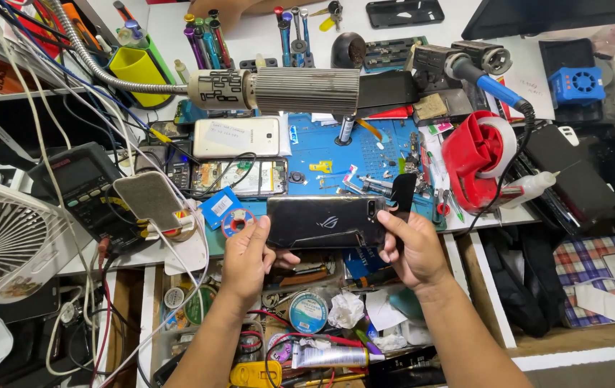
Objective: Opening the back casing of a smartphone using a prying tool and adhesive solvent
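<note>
A black phone [325,221] lies level between both hands, back side up, above an open drawer. My left hand [248,257] grips its left end, thumb on top. My right hand [409,248] holds the right end and pinches a thin black strip [401,195] that stands up from that end. Just beyond the phone lies a blue work mat [322,151] with small parts and tweezers on it.
A lamp on a flexible neck [279,90] hangs over the mat. A gold phone [236,136] and an opened phone [243,178] lie left of it. Also here: a red tape dispenser [474,159], a multimeter [81,183], a white fan [2,241], and the cluttered drawer [322,316].
</note>
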